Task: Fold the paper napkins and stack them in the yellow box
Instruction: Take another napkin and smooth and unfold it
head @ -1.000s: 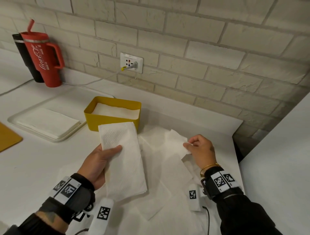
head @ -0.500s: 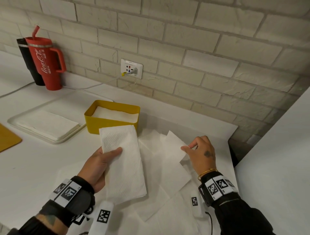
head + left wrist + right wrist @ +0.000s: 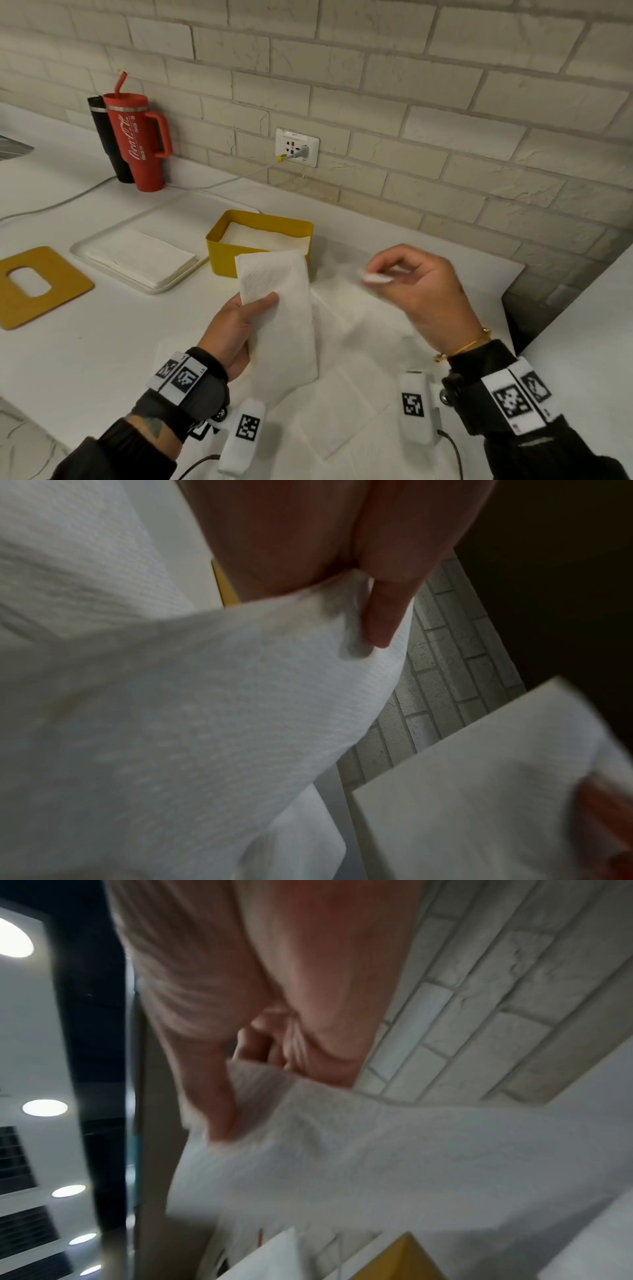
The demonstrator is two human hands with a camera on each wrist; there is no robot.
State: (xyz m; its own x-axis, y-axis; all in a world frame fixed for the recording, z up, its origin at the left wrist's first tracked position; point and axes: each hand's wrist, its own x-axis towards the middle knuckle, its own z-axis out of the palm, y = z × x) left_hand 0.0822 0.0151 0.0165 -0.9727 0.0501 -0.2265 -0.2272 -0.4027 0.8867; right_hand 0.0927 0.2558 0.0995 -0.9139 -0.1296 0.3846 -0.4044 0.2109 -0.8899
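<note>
My left grip [image 3: 239,329] held a folded white paper napkin [image 3: 277,318]; my right grip [image 3: 418,291] pinched another napkin's corner [image 3: 375,279]; the rectangular yellow box [image 3: 253,253] held stacked white napkins [image 3: 263,236].

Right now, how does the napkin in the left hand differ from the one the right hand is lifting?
The folded napkin is a neat narrow rectangle, gripped by the left hand with the thumb across its face. The lifted napkin is a single open sheet, pinched at one corner by the right hand, with the rest trailing over the loose napkins on the counter. Both are white embossed paper, and neither is in the yellow box yet.
</note>
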